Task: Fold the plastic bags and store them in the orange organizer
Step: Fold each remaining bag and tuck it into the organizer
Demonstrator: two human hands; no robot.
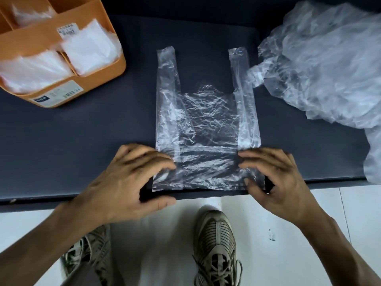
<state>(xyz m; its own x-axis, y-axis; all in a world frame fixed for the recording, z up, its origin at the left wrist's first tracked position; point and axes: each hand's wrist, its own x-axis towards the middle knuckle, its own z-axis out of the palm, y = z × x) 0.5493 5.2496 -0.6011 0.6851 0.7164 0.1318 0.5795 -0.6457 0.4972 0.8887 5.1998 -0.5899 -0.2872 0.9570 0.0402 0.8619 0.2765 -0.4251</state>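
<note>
A clear plastic bag (206, 124) lies flat on the dark table (103, 137), its two handles pointing away from me. My left hand (132, 178) lies over the bag's near left corner with bent fingers; one fingertip shows through the plastic, and the thumb sits by the table edge. My right hand (276, 178) pinches the near right corner, with its thumb showing through the film. The orange organizer (99, 79) stands at the far left with folded white bags in its compartments.
A crumpled heap of clear plastic bags (325, 65) fills the far right of the table and spills over its right edge. The table's front edge runs just below my hands. Below it are white floor tiles and two shoes.
</note>
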